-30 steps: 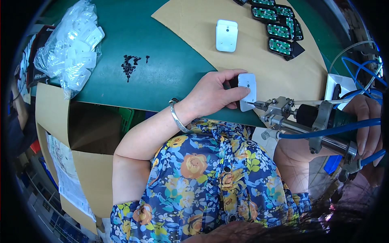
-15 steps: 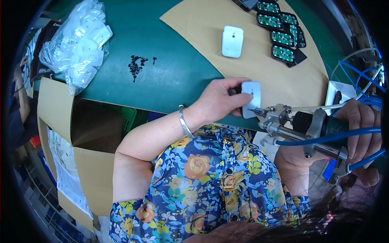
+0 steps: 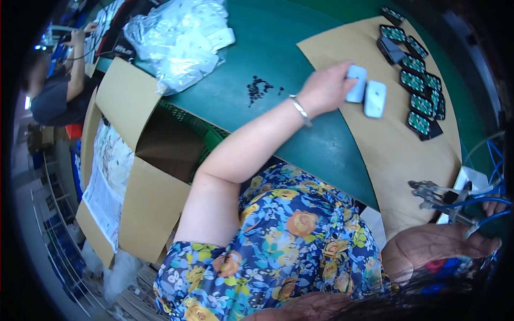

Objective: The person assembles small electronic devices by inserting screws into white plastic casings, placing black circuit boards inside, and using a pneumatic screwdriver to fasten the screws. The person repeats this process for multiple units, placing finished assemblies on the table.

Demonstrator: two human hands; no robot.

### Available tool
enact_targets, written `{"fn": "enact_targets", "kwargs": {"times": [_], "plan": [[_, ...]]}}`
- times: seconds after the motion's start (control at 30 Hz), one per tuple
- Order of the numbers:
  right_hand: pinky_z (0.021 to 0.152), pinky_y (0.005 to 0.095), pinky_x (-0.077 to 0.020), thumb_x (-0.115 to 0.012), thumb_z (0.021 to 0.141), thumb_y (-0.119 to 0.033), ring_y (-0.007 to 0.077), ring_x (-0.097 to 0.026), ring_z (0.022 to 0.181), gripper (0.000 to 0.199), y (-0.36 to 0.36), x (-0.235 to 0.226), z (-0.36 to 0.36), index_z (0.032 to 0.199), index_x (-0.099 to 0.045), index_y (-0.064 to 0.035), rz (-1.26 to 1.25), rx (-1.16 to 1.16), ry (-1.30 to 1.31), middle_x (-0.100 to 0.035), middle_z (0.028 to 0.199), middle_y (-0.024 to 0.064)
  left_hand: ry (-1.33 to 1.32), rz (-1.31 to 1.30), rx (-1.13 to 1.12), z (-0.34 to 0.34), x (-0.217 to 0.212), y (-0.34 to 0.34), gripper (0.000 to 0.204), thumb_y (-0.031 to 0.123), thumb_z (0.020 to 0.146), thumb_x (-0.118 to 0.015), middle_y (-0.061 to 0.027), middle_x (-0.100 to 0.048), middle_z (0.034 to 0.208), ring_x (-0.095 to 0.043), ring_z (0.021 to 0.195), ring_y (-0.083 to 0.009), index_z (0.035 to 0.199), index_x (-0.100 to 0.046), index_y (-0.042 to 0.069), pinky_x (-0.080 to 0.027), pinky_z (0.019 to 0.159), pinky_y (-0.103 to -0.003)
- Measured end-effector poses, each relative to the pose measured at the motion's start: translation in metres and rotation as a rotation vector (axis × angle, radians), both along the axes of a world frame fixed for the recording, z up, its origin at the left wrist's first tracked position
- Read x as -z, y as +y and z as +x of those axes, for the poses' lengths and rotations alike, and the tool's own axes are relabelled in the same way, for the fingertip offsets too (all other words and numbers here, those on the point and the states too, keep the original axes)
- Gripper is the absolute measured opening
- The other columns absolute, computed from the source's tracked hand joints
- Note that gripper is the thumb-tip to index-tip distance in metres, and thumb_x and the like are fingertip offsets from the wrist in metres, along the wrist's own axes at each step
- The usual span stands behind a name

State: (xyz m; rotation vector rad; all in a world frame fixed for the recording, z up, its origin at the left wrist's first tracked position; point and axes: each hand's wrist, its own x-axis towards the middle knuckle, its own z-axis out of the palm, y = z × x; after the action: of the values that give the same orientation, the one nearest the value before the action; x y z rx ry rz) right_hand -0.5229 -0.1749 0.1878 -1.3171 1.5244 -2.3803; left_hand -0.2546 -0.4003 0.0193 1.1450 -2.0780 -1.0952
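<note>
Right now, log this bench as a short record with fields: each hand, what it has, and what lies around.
left hand: stretched forward, fingers on a white plastic casing, laid on the cardboard sheet
second white casing: lies just right of the first, close beside it
right hand: at the right edge, grips a screwdriver tool with blue hoses
green circuit boards: row on the sheet's far right
small black screws: loose pile on the green mat
bag of white parts: far left

This was a factory assembly workstation: a green-matted tabletop (image 3: 278, 48) carried rows of small green circuit boards (image 3: 420, 85), a clear plastic bag of white parts (image 3: 182, 37), loose black screws (image 3: 258, 88) and an air-hosed metal screwdriver (image 3: 455, 206).
</note>
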Motion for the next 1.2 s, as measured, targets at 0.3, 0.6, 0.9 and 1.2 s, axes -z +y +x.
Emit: {"fn": "enact_targets", "kwargs": {"times": [0.3,0.6,0.9,1.2], "plan": [[0.075,0.0326,-0.0455,-0.053,0.083,-0.014,0.0215,-0.056,0.080,0.020,-0.025,0.012,0.100,0.094,-0.052,0.0024,-0.024,0.043,0.058,-0.055,0.088,0.0099,-0.269,-0.737,-0.317,0.133,-0.038,-0.003,0.023,0.013,0.074,-0.066,-0.0108,-0.063,0.090,-0.057,0.082,-0.0289,0.096,-0.062,0.007,-0.047,0.073,-0.037],[0.065,0.0265,-0.0474,-0.060,0.081,-0.003,0.0152,-0.058,0.072,0.016,-0.119,0.123,0.191,0.096,-0.059,-0.0010,0.867,-0.699,0.283,-0.058,0.082,0.0083,-0.859,-0.669,-0.369,0.162,-0.029,-0.063,0.039,0.023,0.065,-0.073,-0.0097,-0.062,0.095,-0.055,0.085,-0.0300,0.099,-0.063,0.007,-0.045,0.076,-0.037],[0.062,0.0313,-0.0480,-0.064,0.076,-0.009,0.0235,-0.059,0.072,0.019,-0.154,0.159,0.196,0.095,-0.063,-0.0086,0.840,-0.564,0.714,-0.058,0.084,0.0082,-0.695,-0.692,-0.193,0.156,-0.051,-0.055,0.039,0.017,0.059,-0.073,-0.0099,-0.057,0.092,-0.050,0.099,-0.0264,0.095,-0.062,0.008,-0.033,0.094,-0.046],[0.059,0.0328,-0.0478,-0.065,0.076,-0.009,0.0240,-0.059,0.068,0.015,-0.153,0.164,0.196,0.091,-0.062,-0.0077,0.789,-0.498,0.759,-0.058,0.081,0.0076,-0.535,-0.708,-0.121,0.159,-0.047,-0.060,0.041,0.017,0.063,-0.071,-0.0104,-0.057,0.088,-0.053,0.093,-0.0292,0.100,-0.059,0.007,-0.036,0.094,-0.042]]}}
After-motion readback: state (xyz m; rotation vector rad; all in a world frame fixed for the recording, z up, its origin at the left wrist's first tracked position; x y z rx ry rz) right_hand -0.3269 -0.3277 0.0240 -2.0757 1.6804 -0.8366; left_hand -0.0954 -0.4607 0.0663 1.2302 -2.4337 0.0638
